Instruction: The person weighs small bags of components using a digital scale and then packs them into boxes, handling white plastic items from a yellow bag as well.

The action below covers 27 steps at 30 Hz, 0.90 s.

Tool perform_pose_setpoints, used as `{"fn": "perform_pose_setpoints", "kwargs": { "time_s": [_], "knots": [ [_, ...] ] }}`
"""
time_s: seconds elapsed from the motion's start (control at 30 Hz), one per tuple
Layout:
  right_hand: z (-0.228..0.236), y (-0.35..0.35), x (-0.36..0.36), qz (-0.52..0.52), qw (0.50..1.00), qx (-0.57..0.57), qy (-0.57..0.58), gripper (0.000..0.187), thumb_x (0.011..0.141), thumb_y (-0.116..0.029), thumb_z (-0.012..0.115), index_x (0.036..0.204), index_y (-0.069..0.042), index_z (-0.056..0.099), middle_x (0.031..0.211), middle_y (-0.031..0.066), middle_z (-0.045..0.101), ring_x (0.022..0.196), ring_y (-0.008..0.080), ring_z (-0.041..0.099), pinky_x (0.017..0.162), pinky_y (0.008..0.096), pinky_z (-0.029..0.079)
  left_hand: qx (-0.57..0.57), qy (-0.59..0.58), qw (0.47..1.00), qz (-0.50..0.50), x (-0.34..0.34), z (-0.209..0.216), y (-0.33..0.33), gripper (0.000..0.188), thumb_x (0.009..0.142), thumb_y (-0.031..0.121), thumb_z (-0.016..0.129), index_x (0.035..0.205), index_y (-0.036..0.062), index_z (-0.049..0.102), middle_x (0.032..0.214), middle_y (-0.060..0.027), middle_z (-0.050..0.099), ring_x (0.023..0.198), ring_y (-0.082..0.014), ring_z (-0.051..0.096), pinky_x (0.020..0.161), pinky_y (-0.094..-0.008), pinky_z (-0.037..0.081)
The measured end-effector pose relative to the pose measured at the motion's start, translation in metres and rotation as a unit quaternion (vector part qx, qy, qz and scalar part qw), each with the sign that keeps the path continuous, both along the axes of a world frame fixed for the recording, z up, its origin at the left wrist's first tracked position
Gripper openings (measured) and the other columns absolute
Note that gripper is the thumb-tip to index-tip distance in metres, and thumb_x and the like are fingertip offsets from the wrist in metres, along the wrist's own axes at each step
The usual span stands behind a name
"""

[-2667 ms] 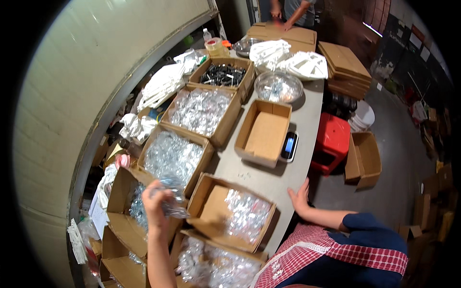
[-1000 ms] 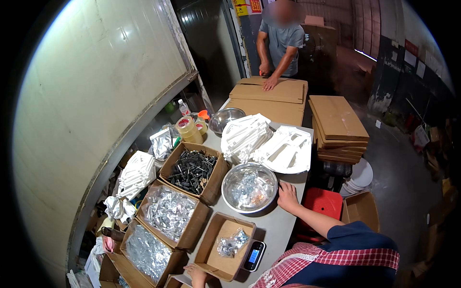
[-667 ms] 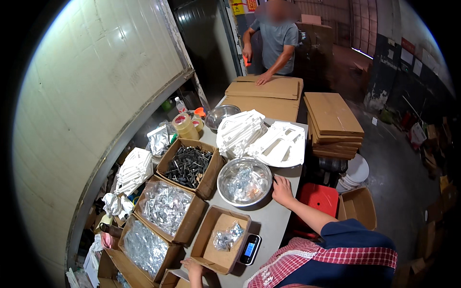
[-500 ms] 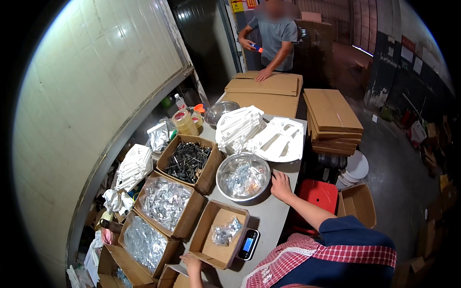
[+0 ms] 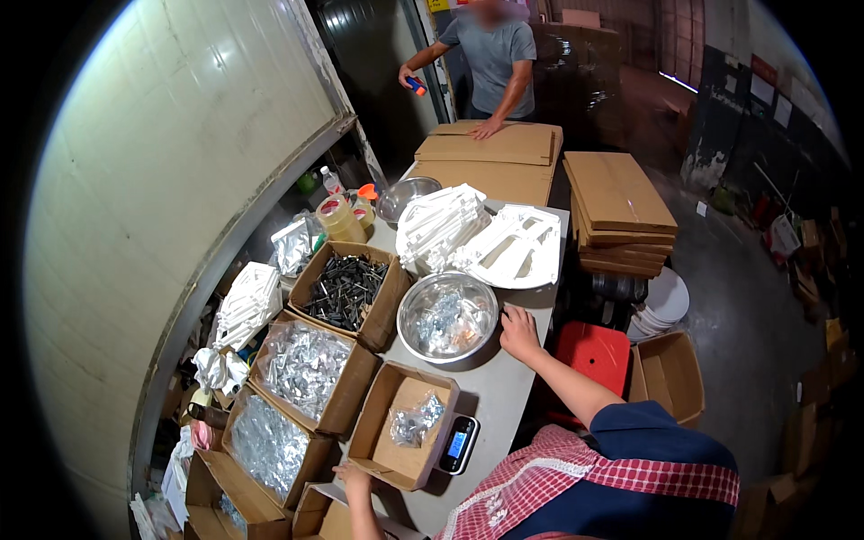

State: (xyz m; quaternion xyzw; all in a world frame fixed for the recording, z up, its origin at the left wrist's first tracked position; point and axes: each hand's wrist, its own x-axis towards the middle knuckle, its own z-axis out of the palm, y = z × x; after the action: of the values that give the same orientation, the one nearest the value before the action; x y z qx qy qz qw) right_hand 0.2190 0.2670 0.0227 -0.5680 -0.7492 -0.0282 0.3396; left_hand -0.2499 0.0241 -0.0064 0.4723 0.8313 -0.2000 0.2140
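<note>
Seen from my distant post, a clear bag [image 5: 416,421] of shiny metal parts now lies in the carton [image 5: 373,432], bare a few seconds ago, just ahead and to the right of the left hand's fingers, which gripped such bags then; I judge the load has passed from hand to scale [image 5: 458,444], its screen lit blue. That left hand [image 5: 355,479] reaches the carton's near corner, but I cannot tell whether its partly bent fingers touch the cardboard or hold anything. The right hand [image 5: 519,333] rests at the table edge with fingers loosely bent and parted, nothing visible in them, just beside a round, polished steel bowl [image 5: 468,359] of glinting bagged pieces. Farther ahead of the right fingers, ribbed white plastic frames [image 5: 441,225] lie heaped, matte and angular. Beyond the left fingers, slim black parts [image 5: 346,292] tangle in a creased cardboard box, and crinkled plastic wraps the silvery pieces [image 5: 306,369] nearer by. Farthest off, a co-worker [image 5: 498,67] steadies flat brown cardboard [image 5: 486,166].
</note>
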Motion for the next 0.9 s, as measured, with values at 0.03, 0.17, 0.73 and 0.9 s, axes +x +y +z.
{"fn": "perform_pose_setpoints", "kwargs": {
  "time_s": [0.03, 0.17, 0.73, 0.9],
  "knots": [
    [0.001, 0.0, -0.003, -0.001, 1.0, 0.0, 0.002, 0.026, 0.068, -0.007, 0.055, 0.092, 0.001, 0.06, 0.113, 0.0162, 0.053, 0.11, 0.0336, 0.045, 0.093, 0.0449, 0.036, 0.008, -0.002, 1.0, 0.006, 0.004, 0.012, -0.001, 0.066, 0.088, 0.034, 0.042, 0.139, -0.0044, 0.029, 0.143, -0.028, 0.03, 0.129, -0.0586, 0.017, 0.107, -0.054, 0.023],
    [0.001, 0.001, -0.004, 0.002, 1.0, -0.028, 0.002, 0.025, 0.069, -0.008, 0.055, 0.093, -0.001, 0.061, 0.114, 0.0155, 0.054, 0.11, 0.0335, 0.045, 0.093, 0.0452, 0.036, 0.023, -0.012, 0.999, 0.043, 0.009, 0.021, 0.0, 0.062, 0.09, 0.037, 0.038, 0.138, -0.0014, 0.031, 0.141, -0.0295, 0.031, 0.127, -0.0599, 0.017, 0.104, -0.0563, 0.026],
    [0.004, 0.018, 0.009, 0.001, 1.0, -0.02, 0.012, 0.044, 0.065, -0.004, 0.051, 0.109, -0.001, 0.058, 0.122, 0.0148, 0.051, 0.112, 0.0355, 0.045, 0.095, 0.0468, 0.036, -0.004, 0.133, 0.991, -0.002, 0.028, -0.006, 0.024, 0.048, 0.088, 0.027, 0.044, 0.13, 0.0034, 0.049, 0.133, -0.0191, 0.048, 0.123, -0.0501, 0.039, 0.09, -0.0611, 0.035],
    [-0.003, 0.037, 0.005, 0.02, 0.989, -0.141, -0.037, 0.031, 0.066, -0.004, 0.055, 0.095, 0.005, 0.06, 0.107, 0.0218, 0.058, 0.102, 0.0393, 0.052, 0.089, 0.0459, 0.042, 0.075, 0.18, 0.962, -0.192, 0.049, -0.029, -0.025, 0.03, 0.084, 0.022, 0.048, 0.095, 0.0012, 0.066, 0.091, -0.0176, 0.065, 0.091, -0.0319, 0.061, 0.085, -0.0637, 0.035]
  ]
}}
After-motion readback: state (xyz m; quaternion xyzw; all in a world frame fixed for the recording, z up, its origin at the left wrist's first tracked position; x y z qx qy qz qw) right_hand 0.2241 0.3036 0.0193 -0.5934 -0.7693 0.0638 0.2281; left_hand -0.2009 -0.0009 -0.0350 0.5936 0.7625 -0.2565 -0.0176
